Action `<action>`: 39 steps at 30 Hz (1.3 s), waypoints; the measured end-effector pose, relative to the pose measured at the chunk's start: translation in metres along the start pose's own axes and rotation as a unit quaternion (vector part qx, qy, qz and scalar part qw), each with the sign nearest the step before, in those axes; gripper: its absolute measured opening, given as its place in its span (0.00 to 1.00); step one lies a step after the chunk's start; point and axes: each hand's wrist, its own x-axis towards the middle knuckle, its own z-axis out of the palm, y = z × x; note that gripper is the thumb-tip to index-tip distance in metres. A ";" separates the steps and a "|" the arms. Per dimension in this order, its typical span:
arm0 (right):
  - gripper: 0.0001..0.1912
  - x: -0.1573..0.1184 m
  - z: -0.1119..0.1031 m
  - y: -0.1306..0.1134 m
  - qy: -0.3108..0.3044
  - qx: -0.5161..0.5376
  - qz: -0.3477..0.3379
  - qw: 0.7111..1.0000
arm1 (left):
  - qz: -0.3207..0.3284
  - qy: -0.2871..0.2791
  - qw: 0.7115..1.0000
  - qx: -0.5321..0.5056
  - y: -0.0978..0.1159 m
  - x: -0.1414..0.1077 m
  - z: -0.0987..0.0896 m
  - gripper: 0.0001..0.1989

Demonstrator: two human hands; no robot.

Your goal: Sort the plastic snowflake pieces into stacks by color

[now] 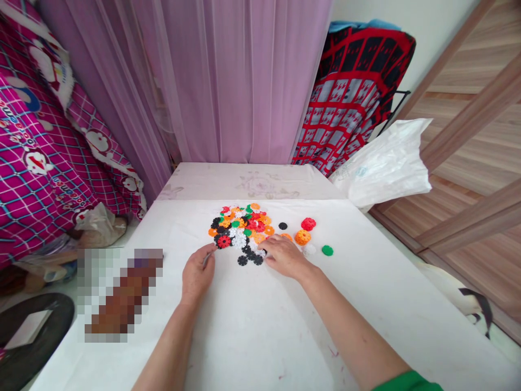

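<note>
A mixed pile of notched plastic snowflake discs point(239, 224) in red, orange, white, black and green lies on the white table. Several black discs point(255, 259) are spread at the pile's near edge. My left hand point(198, 272) is closed at the pile's left, pinching a thin dark disc point(207, 259) seen nearly edge-on. Over the pile's near right side, my right hand point(285, 256) has its fingers bent together, tips down by the black and white discs. Whatever lies between those fingertips is hidden.
Right of the pile sit red discs point(308, 224), orange discs point(303, 237), white discs point(309, 249), a green disc point(328, 250) and a black disc point(283, 226). A blurred-out object point(122, 298) lies at the table's left. A white plastic bag point(386, 163) stands beyond the right edge.
</note>
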 end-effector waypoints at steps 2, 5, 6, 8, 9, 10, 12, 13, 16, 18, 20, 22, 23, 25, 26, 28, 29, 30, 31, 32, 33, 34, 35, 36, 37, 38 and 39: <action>0.17 0.004 0.000 0.000 -0.013 -0.009 0.002 1.000 | 0.001 0.002 1.000 0.003 0.000 0.000 0.000 0.16; 0.17 0.008 0.002 0.001 -0.016 -0.017 0.004 1.000 | 0.003 0.002 1.000 0.003 0.000 0.000 0.001 0.16; 0.18 0.009 0.004 0.001 -0.014 -0.014 0.006 1.000 | 0.004 0.002 1.000 0.004 0.000 0.000 0.001 0.16; 0.19 0.011 0.009 0.002 -0.008 0.000 0.011 1.000 | 0.005 0.003 1.000 0.006 -0.001 0.000 0.001 0.16; 0.21 0.011 0.012 0.002 -0.004 0.010 0.014 1.000 | 0.006 0.003 1.000 0.006 -0.001 0.000 0.001 0.16; 0.22 0.012 0.014 0.002 -0.001 0.019 0.018 1.000 | 0.007 0.003 1.000 0.007 -0.001 0.000 0.001 0.16; 0.24 0.012 0.014 0.002 0.008 0.031 0.027 0.999 | 0.007 0.004 1.000 0.006 0.000 0.001 0.001 0.16; 0.25 0.011 0.012 0.003 0.015 0.034 0.032 0.999 | 0.006 0.004 1.000 0.006 0.000 0.001 0.001 0.16; 0.25 0.001 -0.002 0.011 0.052 0.035 0.059 0.996 | 0.005 0.005 1.000 0.006 0.001 0.001 0.000 0.16; 0.24 -0.011 -0.016 0.023 0.081 0.034 0.092 0.992 | 0.005 0.005 1.000 0.005 0.000 0.001 0.001 0.16; 0.24 -0.027 -0.029 0.040 0.101 0.035 0.128 0.986 | 0.004 0.003 1.000 0.004 0.000 0.001 0.001 0.16; 0.24 -0.042 -0.037 0.057 0.109 0.033 0.156 0.981 | 0.002 -0.001 1.000 0.005 0.000 0.001 0.001 0.16; 0.25 -0.048 -0.040 0.065 0.112 0.030 0.167 0.979 | 0.000 -0.002 1.000 0.006 -0.001 0.001 0.002 0.16; 0.25 -0.057 -0.041 0.076 0.110 0.021 0.179 0.978 | -0.004 -0.005 1.000 0.007 -0.001 0.001 0.002 0.16; 0.25 -0.060 -0.040 0.078 0.104 0.017 0.179 0.978 | -0.005 -0.005 1.000 0.008 -0.001 0.001 0.002 0.17; 0.25 -0.062 -0.038 0.078 0.085 0.013 0.175 0.981 | -0.003 -0.006 1.000 0.008 -0.002 0.001 0.002 0.17; 0.25 -0.061 -0.037 0.076 0.077 0.011 0.174 0.982 | -0.001 -0.005 1.000 0.008 -0.003 0.001 0.002 0.17; 0.25 -0.060 -0.036 0.073 0.069 0.009 0.173 0.983 | 0.000 -0.005 1.000 0.009 -0.003 0.001 0.002 0.17; 0.25 -0.058 -0.035 0.071 0.063 0.008 0.172 0.983 | 0.001 -0.004 1.000 0.010 -0.004 0.001 0.002 0.17; 0.24 -0.057 -0.035 0.068 0.057 0.009 0.172 0.983 | 0.001 -0.004 1.000 0.011 -0.004 0.002 0.002 0.17; 0.24 -0.055 -0.035 0.065 0.053 0.010 0.172 0.984 | 0.001 -0.005 1.000 0.012 -0.004 0.002 0.001 0.17; 0.24 -0.054 -0.035 0.064 0.050 0.013 0.170 0.984 | 0.002 -0.006 1.000 0.013 -0.004 0.002 0.001 0.17; 0.23 -0.053 -0.034 0.063 0.047 0.015 0.167 0.985 | 0.001 -0.008 1.000 0.014 -0.004 0.002 0.000 0.17; 0.23 -0.052 -0.034 0.062 0.046 0.018 0.163 0.985 | 0.001 -0.009 1.000 0.014 -0.003 0.002 0.000 0.17; 0.23 -0.052 -0.033 0.062 0.046 0.019 0.161 0.986 | 0.000 -0.011 1.000 0.014 -0.003 0.002 0.000 0.17; 0.23 -0.052 -0.033 0.062 0.047 0.019 0.159 0.986 | -0.001 -0.011 1.000 0.013 -0.002 0.002 0.000 0.17; 0.23 -0.052 -0.032 0.062 0.046 0.018 0.157 0.986 | -0.002 -0.011 1.000 0.013 -0.001 0.002 -0.001 0.17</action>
